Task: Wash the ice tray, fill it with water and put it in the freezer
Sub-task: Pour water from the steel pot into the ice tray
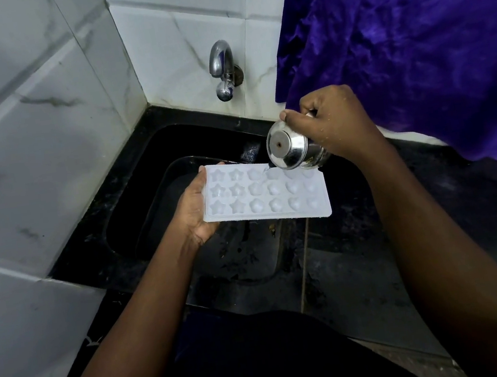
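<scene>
A white ice tray (265,194) with star and round moulds is held level over the black sink (134,197). My left hand (194,209) grips its left end, thumb on the upper edge and fingers beneath. My right hand (332,123) holds a small steel cup (291,149) tipped on its side above the tray's far right part. A thin stream of water runs from the cup's rim onto the top row of moulds.
A chrome tap (223,68) juts from the white marble-look tiled wall above the sink, with no water running from it. A purple cloth (411,40) hangs at the right. Black counter (346,270) surrounds the sink, wet and specked.
</scene>
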The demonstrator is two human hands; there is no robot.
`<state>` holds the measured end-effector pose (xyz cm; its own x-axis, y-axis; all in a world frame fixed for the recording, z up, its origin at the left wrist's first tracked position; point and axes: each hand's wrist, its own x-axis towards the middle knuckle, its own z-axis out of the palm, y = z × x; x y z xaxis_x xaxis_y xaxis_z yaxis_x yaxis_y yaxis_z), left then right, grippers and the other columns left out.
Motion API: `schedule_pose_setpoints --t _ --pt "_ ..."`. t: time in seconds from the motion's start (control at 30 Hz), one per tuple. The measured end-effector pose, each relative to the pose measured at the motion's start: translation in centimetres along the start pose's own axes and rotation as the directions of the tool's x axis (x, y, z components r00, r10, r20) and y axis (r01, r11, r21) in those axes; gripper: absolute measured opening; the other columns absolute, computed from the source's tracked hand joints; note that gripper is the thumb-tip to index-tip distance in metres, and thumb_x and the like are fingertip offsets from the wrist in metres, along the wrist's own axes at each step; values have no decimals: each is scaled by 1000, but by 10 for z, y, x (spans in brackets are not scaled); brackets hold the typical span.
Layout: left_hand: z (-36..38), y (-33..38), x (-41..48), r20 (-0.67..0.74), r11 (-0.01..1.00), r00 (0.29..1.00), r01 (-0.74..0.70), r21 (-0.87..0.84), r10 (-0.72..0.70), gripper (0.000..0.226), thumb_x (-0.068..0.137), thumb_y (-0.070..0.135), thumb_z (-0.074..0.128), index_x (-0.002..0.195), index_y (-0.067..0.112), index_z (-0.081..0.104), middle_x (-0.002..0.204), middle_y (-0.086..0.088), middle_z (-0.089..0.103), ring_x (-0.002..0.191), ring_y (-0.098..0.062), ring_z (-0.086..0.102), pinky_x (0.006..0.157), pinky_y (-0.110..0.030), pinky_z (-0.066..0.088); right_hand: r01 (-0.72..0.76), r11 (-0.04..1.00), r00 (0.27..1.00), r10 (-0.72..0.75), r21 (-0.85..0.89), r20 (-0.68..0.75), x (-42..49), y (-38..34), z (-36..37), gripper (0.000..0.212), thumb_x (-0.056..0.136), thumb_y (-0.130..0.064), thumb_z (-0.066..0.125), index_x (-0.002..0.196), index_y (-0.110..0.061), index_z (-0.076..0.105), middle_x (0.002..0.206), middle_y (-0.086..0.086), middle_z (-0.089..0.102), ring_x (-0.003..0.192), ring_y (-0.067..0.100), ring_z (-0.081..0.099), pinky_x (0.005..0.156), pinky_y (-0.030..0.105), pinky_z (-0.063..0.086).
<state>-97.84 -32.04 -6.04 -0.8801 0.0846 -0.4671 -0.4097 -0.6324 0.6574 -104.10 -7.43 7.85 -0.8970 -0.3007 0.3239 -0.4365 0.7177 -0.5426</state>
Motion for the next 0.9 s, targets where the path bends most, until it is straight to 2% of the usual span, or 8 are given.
schedule_pose_setpoints --t 0.17,0.23,0.3,0.37,0.5,0.6,0.73,0.9 --pt "0 0 1 3 1000 1000 -1 -9 1 49 111 52 44 109 18 80 126 -14 78 109 -31 78 91 -54 58 -35 998 999 35 52 -4 0 3 1 57 96 -40 71 58 -5 45 55 18 48 51 15 37 53 34 33" --pt "0 0 2 1 1000 1000 0 -4 0 51 111 52 44 106 19 83 126 -14 78 109 -31 78 90 -53 59 -85 987 996 86 133 -1 0 8 3 58 95 -38 73 55 -10 43 48 2 42 47 9 36 51 30 32" --pt "-1 1 2 2 1000 1000 -1 11 0 50 111 53 43 113 19 79 127 -13 77 110 -31 78 86 -51 62 -138 964 990 141 228 1 -1 14 4 58 95 -36 75 52 -14 41 46 -9 39 46 8 35 51 27 33" --pt "-3 1 2 6 1000 1000 -2 14 1 48 111 54 42 120 20 75 129 -12 77 112 -31 77 83 -49 63 -173 931 983 185 322 -7 -2 18 3 59 94 -35 76 54 -9 41 49 -1 39 49 14 37 54 31 34" --pt "-7 1 3 10 1000 1000 -4 4 4 48 110 55 45 124 19 73 134 -14 74 119 -34 74 95 -56 59 -174 888 976 213 426 -45 -1 25 -6 62 94 -34 76 57 0 39 54 10 35 54 23 33 55 40 33" --pt "-8 1 2 7 1000 1000 -6 11 6 47 110 55 45 127 19 71 134 -13 74 119 -33 74 93 -55 60 -145 925 983 176 351 -58 -3 28 -12 61 93 -38 76 58 0 43 54 22 43 51 23 39 53 38 36" --pt "-7 2 1 4 1000 1000 -7 25 7 47 110 55 44 126 20 71 132 -12 75 116 -32 76 87 -53 63 -113 983 993 116 147 -12 -8 29 -9 57 94 -37 75 57 -7 44 49 1 40 46 7 34 49 26 31" --pt "-4 5 -1 0 999 1000 10 32 -10 48 110 57 43 124 21 72 130 -11 76 111 -32 77 77 -49 65 -77 997 997 78 -9 29 -10 28 1 56 95 -39 72 56 -10 44 50 2 38 50 15 34 53 29 28"
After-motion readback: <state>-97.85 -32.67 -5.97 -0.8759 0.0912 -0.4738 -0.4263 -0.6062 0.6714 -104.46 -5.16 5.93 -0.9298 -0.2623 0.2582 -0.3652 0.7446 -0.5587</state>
